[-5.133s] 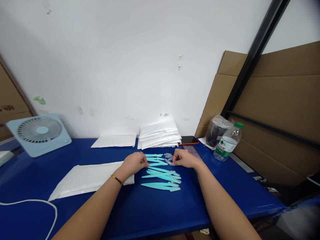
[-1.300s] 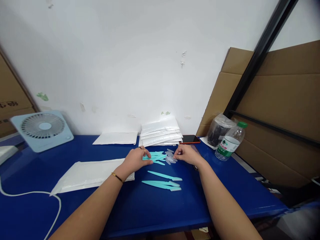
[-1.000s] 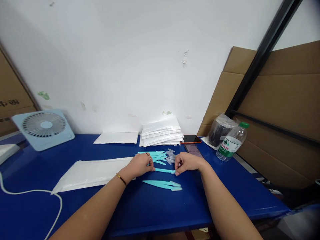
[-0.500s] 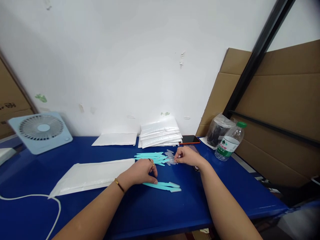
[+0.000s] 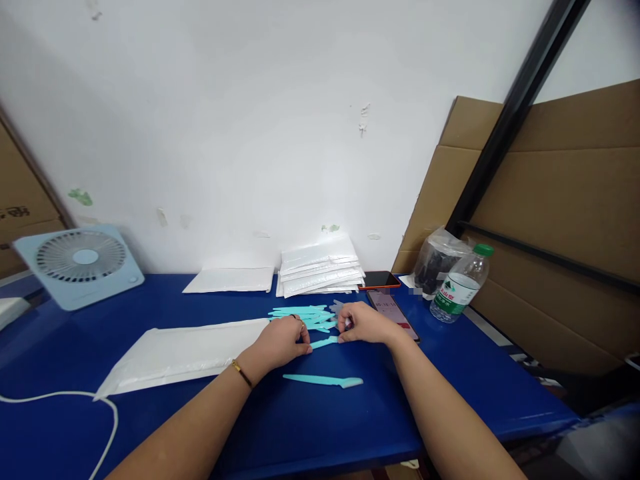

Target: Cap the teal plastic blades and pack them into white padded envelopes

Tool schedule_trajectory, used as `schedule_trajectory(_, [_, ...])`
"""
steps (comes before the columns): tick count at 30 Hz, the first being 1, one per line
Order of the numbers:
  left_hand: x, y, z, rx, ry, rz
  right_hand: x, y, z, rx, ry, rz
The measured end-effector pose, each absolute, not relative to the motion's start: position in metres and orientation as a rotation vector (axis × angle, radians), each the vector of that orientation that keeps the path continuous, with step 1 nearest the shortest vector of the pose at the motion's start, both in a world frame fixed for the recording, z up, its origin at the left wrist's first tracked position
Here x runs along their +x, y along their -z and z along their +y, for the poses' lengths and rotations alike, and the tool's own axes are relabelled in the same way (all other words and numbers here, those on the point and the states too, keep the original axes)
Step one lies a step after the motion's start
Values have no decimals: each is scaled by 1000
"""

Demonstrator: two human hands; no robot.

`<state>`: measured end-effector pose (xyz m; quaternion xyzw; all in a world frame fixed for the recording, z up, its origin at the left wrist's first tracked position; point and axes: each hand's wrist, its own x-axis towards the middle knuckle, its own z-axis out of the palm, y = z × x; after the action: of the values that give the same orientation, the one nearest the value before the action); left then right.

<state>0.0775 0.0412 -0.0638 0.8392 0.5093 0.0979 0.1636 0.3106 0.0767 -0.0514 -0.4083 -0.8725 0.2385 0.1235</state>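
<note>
My left hand (image 5: 283,341) pinches the handle of a teal eyebrow razor (image 5: 324,343), holding it just above the table. At the razor's blade end, my right hand (image 5: 364,323) has its fingertips closed on a small clear blade cap, mostly hidden by the fingers. A second eyebrow razor (image 5: 320,381) lies on the table in front, its head to the right. Behind my hands is a heap of teal razors (image 5: 300,311), with several loose clear caps (image 5: 336,306) beside it, partly covered by my right hand.
On the blue table (image 5: 280,433) a white padded mailer (image 5: 185,350) lies at left, more mailers (image 5: 320,265) are stacked by the wall. A fan (image 5: 83,263) and cable stand left. Two phones (image 5: 393,310), a wrapped dark container (image 5: 435,267) and a water bottle (image 5: 457,290) are right.
My left hand has lifted one of the two front razors up from the table. My right hand has come from the caps toward me and left, meeting the razor's end.
</note>
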Motion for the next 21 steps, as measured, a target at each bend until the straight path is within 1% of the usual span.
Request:
schedule_trajectory(6, [71,68,51,2401,-265,1540,315,53,79,-1164,-694,-2625])
schedule_trajectory(11, [63,61,55,2364,-380,1697,323,59,88,-1338,-577,-2382])
schedule_trajectory(13, [66,56,47,2374,-406,1590,326,59,91,-1379,-512,-2339])
schedule_trajectory(15, [71,51,36,2395,-335,1379,329,57,91,-1378,-483,-2333])
schedule_trajectory(18, [79,47,22,2378,-153,1175,330,49,85,-1325,-612,-2400])
schedule_trajectory(21, [83,49,21,2355,-126,1242,327,41,75,-1210,-868,-2560])
